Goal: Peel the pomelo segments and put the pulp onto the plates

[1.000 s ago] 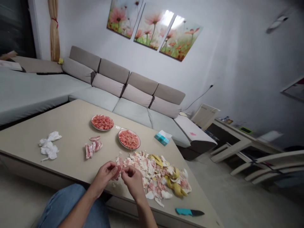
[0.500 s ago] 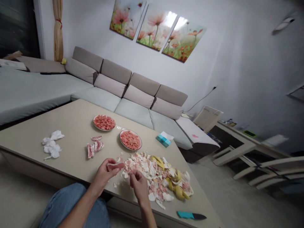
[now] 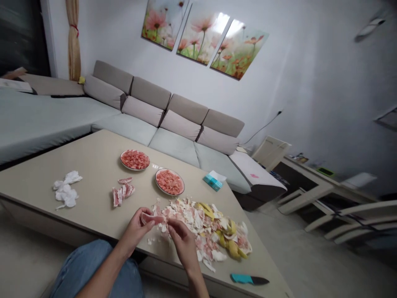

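My left hand point(image 3: 136, 228) is closed on a pink pomelo segment point(image 3: 149, 218) above the near edge of the beige table point(image 3: 93, 165). My right hand point(image 3: 182, 240) pinches at the segment's right end, beside a pile of white and yellow peel scraps point(image 3: 206, 225). Three or so unpeeled segments point(image 3: 121, 193) lie left of my hands. Two white plates of peeled pink flesh point(image 3: 135, 159) point(image 3: 169, 182) sit farther back on the table.
Crumpled white tissues point(image 3: 65, 189) lie at the table's left. A teal-handled knife point(image 3: 249, 279) rests near the front right corner, and a teal tissue pack point(image 3: 212, 181) sits at the far edge. A grey sofa point(image 3: 161, 120) wraps behind the table. My blue-jeaned knee point(image 3: 93, 265) is below.
My hands have drawn the segment open and lowered slightly toward the table; my right hand shifted right to the edge of the peel pile, then came back to the segment.
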Available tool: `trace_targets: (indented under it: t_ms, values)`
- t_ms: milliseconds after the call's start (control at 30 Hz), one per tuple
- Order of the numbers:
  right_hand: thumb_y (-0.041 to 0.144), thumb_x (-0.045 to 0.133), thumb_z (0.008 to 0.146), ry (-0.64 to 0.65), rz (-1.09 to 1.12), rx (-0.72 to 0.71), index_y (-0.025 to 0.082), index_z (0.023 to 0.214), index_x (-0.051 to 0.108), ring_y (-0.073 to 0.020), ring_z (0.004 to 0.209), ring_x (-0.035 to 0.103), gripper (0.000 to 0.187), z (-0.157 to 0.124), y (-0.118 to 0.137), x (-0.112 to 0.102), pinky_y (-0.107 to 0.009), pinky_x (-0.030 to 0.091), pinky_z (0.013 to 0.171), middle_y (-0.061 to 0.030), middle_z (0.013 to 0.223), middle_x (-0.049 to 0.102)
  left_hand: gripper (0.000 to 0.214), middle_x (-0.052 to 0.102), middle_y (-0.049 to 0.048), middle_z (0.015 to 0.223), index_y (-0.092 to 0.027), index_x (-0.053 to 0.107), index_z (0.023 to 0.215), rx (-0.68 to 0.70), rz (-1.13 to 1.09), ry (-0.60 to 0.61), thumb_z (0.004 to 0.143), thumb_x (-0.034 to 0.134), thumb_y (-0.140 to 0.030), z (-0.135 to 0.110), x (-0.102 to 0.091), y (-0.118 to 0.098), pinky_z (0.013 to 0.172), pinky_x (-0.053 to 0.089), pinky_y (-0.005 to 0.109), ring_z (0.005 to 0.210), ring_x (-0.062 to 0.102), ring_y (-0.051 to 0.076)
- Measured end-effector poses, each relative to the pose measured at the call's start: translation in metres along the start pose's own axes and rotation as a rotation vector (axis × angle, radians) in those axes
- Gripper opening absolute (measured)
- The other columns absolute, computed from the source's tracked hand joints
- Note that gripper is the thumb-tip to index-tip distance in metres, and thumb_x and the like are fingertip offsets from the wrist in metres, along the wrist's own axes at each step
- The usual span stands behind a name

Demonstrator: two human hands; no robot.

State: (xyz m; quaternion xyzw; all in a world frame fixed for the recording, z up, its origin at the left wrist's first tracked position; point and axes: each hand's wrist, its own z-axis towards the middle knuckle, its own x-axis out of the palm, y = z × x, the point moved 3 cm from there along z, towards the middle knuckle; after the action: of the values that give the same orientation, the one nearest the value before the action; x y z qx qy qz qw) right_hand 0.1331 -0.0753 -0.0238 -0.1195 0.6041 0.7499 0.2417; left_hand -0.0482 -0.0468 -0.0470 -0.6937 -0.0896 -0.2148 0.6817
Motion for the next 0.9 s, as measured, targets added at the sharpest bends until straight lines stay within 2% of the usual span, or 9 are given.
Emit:
trace_targets:
  t_ms: [67,133,267,367,433,500,633,733,900]
  values:
    - [0.042,0.062,0.084,0.063,0.104,-0.033,0.02,0.112,0.068,-0.024,0.096,0.066,0.036,-0.001,0.013,0.007,-0.033,0.052,0.083,-0.01,0.108,0.071,0.041,0.069,0.0031,0.081,-0.019,0.055,0.094,-0.01,0.018,-0.002,0.068,0.077,-0.042,0.001,0.0,0.002,0.073,0.042,0.027,0.081,0.061,0.021]
    - [0.037,0.064,0.084,0.089,0.139,-0.073,0.021,0.114,0.067,-0.0241,0.101,0.065,0.034,0.0,0.025,0.012,-0.034,0.051,0.086,-0.0102,0.112,0.069,0.04,0.068,0.0005,0.077,-0.02,0.055,0.094,-0.018,0.032,0.003,0.067,0.078,-0.04,0.002,0.0,0.004,0.071,0.042,0.026,0.077,0.06,0.019]
    - [0.031,0.062,0.085,0.037,0.055,-0.128,0.021,0.087,0.074,-0.0212,0.086,0.066,0.016,0.001,0.042,0.015,-0.029,0.05,0.078,-0.0065,0.089,0.073,0.033,0.064,-0.0013,0.074,-0.019,0.059,0.086,-0.006,-0.012,0.042,0.065,0.08,-0.035,0.004,0.001,0.005,0.072,0.043,0.024,0.074,0.059,0.016]
    - [0.029,0.059,0.086,0.025,0.025,-0.12,0.02,0.072,0.072,-0.0182,0.072,0.064,0.021,-0.002,0.049,0.016,-0.026,0.048,0.069,-0.0034,0.073,0.07,0.036,0.066,0.0013,0.08,-0.017,0.064,0.089,-0.008,-0.033,0.039,0.062,0.082,-0.034,0.004,0.001,0.005,0.076,0.045,0.025,0.081,0.06,0.018]
    - [0.028,0.059,0.085,0.018,0.018,-0.111,0.019,0.066,0.07,-0.0171,0.067,0.062,0.023,-0.004,0.051,0.016,-0.024,0.047,0.065,-0.0023,0.067,0.068,0.044,0.068,0.0045,0.091,-0.017,0.065,0.101,-0.024,-0.067,0.04,0.064,0.081,-0.036,0.002,0.002,0.005,0.079,0.047,0.028,0.089,0.061,0.02]
    - [0.028,0.059,0.084,0.026,0.032,-0.093,0.019,0.062,0.066,-0.016,0.063,0.059,0.025,-0.005,0.052,0.018,-0.023,0.045,0.062,-0.0012,0.063,0.065,0.052,0.067,0.0066,0.098,-0.018,0.062,0.114,-0.063,-0.131,0.084,0.069,0.077,-0.039,0.0,0.004,0.006,0.08,0.049,0.031,0.09,0.062,0.021]
    - [0.037,0.057,0.085,0.022,0.135,-0.024,0.018,0.064,0.061,-0.0147,0.059,0.053,0.029,-0.004,0.043,0.019,-0.023,0.042,0.057,0.0001,0.061,0.058,0.06,0.066,0.0045,0.085,-0.018,0.049,0.131,-0.132,-0.162,0.229,0.079,0.069,-0.04,-0.006,0.01,0.005,0.067,0.05,0.029,0.069,0.061,0.016]
    - [0.043,0.056,0.085,-0.019,0.193,0.027,0.018,0.066,0.057,-0.0135,0.056,0.048,0.031,-0.001,0.033,0.013,-0.022,0.04,0.053,0.0019,0.059,0.052,0.06,0.065,0.0039,0.085,-0.019,0.048,0.13,-0.134,-0.137,0.255,0.079,0.069,-0.04,-0.007,0.012,0.003,0.062,0.047,0.025,0.066,0.059,0.014]
    - [0.044,0.049,0.087,-0.107,0.157,0.071,0.021,0.056,0.045,-0.0125,0.052,0.043,0.04,0.003,0.021,-0.001,-0.022,0.037,0.052,0.0044,0.052,0.044,0.051,0.063,0.0028,0.081,-0.019,0.053,0.116,-0.138,-0.112,0.235,0.076,0.071,-0.045,-0.007,0.013,0.001,0.06,0.047,0.026,0.063,0.059,0.014]
